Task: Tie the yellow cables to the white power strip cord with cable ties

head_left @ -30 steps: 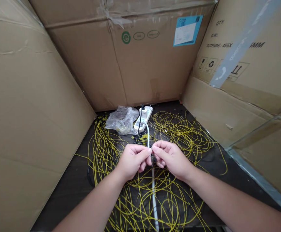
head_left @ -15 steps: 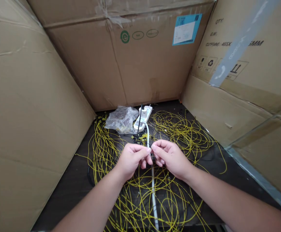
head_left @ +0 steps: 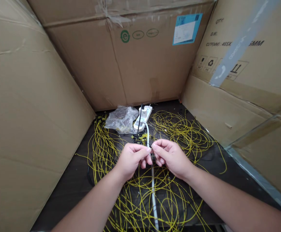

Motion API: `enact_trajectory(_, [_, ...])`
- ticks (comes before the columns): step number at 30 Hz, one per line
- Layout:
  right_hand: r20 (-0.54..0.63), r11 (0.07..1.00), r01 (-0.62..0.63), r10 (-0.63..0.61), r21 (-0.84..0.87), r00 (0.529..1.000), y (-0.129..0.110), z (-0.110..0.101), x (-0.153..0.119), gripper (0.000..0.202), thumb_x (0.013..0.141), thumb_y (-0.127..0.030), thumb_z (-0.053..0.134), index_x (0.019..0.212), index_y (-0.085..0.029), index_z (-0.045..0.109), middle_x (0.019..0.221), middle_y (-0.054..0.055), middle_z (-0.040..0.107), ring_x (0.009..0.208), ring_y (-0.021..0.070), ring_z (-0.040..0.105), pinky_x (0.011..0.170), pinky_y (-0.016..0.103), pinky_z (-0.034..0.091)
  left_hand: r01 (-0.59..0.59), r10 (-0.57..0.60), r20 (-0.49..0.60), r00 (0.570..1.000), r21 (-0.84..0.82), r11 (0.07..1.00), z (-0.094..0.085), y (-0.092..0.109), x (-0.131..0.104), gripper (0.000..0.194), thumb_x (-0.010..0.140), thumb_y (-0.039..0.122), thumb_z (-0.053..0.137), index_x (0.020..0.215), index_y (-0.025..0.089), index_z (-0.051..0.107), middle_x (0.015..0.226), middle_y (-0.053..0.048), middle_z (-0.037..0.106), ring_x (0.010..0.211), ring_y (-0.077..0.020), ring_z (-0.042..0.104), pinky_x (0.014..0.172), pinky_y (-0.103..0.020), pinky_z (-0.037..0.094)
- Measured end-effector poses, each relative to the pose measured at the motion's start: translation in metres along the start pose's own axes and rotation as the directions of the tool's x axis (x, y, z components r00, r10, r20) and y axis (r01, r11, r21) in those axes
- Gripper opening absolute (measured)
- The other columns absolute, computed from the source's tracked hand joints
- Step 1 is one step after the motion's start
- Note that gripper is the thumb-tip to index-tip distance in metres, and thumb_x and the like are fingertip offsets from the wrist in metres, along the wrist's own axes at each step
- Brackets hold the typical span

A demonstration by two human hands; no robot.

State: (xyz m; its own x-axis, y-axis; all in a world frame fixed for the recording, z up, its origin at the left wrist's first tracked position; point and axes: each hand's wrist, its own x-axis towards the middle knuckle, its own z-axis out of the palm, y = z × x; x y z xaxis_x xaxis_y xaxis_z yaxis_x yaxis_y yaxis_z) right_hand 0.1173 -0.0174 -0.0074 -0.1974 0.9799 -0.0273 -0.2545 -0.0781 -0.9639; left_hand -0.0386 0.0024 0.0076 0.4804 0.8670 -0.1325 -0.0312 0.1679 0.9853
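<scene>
Two bare hands meet fingertip to fingertip, and over the last second they have barely moved. The left hand (head_left: 132, 161) is closed in a pinch, thumb against forefinger; the right hand (head_left: 171, 158) pinches in the same way just beside it. Between them, under the fingertips, is a small dark piece (head_left: 153, 157) that both seem to grip, though it is too small and covered to name. The one change is slight: less of this piece shows now than a second ago, which suggests small finger adjustments and that the close fingertip work is still in hand.

A white cable (head_left: 154, 196) passes beneath the hands and on toward the wearer. Just beyond the fingertips lie small yellow and black parts (head_left: 144, 138); farther on are a white power strip (head_left: 142, 120) and, left of it, a crumpled clear plastic bag (head_left: 122, 120). Thin yellow wires (head_left: 179, 129) lie in loops beyond the right hand, in a bundle left of the left hand, and tangled below both on the dark desk (head_left: 65, 193). Cardboard boxes (head_left: 135, 71) wall in the far side and both flanks.
</scene>
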Motion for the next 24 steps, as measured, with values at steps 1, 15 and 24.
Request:
enact_trajectory(1, [-0.002,1.000,0.000,0.000,-0.001,1.000,0.000,0.000,0.000,0.021,0.081,-0.036,0.059,0.079,-0.016,0.055,0.050,-0.006,0.050,0.039,0.0046,0.041,0.040,0.018,0.034,0.000,0.000,0.001,1.000,-0.002,1.000,0.000,0.000,0.000,0.028,0.080,0.028,0.056,0.059,0.010,0.064,0.055,-0.004,0.061,0.039,-0.0045,0.046,0.040,-0.017,0.032])
enact_trajectory(15, [-0.013,0.982,-0.034,0.037,0.187,0.999,-0.008,-0.003,0.003,0.019,0.080,-0.034,0.060,0.077,-0.016,0.056,0.065,0.000,0.060,0.042,0.0054,0.048,0.044,0.021,0.042,0.005,-0.010,-0.057,0.998,-0.073,0.997,0.001,0.001,0.001,0.021,0.077,0.026,0.061,0.066,0.009,0.067,0.050,-0.002,0.060,0.036,-0.0041,0.046,0.036,-0.014,0.032])
enact_trajectory(24, [-0.042,0.950,-0.057,0.073,0.307,0.996,-0.012,-0.012,0.005,0.016,0.075,-0.028,0.068,0.074,-0.014,0.062,0.052,-0.005,0.050,0.042,0.0018,0.039,0.039,0.012,0.034,-0.009,-0.005,-0.102,0.995,-0.135,0.991,0.001,0.001,0.000,0.019,0.075,0.027,0.063,0.069,0.009,0.068,0.047,-0.002,0.059,0.034,-0.0039,0.045,0.035,-0.014,0.032])
